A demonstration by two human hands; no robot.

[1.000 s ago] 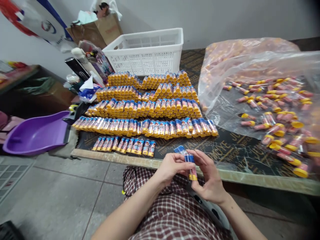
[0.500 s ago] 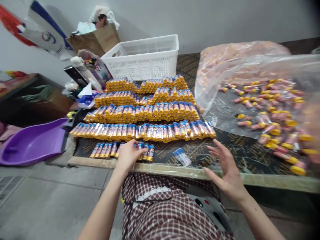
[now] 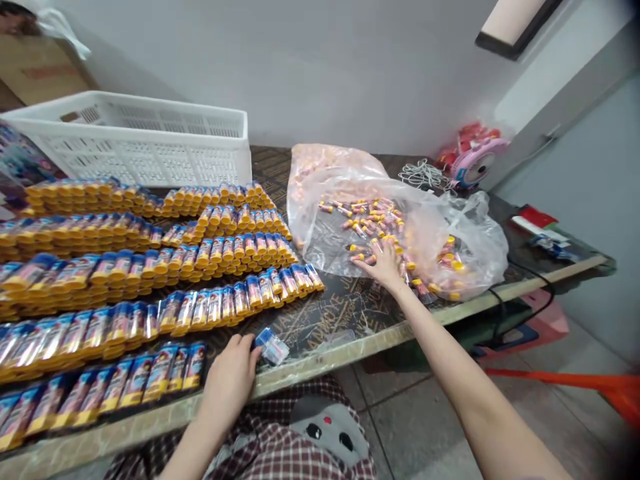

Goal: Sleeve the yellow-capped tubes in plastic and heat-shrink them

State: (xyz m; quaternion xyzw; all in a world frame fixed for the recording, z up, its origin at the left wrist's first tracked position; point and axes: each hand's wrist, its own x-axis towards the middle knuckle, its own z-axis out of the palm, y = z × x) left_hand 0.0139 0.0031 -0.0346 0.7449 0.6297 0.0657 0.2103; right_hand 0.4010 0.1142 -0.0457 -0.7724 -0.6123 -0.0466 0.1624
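Note:
My left hand is at the front edge of the table, with bent fingers pinching the left edge of a small flat pile of blue-and-clear printed plastic sleeves. My right hand reaches over loose pink tubes with yellow caps, which lie on a clear plastic bag. Its fingers are spread among the nearest tubes, and nothing is visibly held. To the left, stacked rows of sleeved tubes with blue and yellow ends cover the table. A shorter row of sleeved tubes lies along the front edge.
Behind the rows stands a white plastic basket. A cardboard box is at the back left. Coiled white cable and a pink fan sit at the back right. The table's taped front edge runs before me.
The view has turned right. My left hand has moved from the front row of tubes to the sleeve pile. My right hand has reached forward and right onto the loose tubes.

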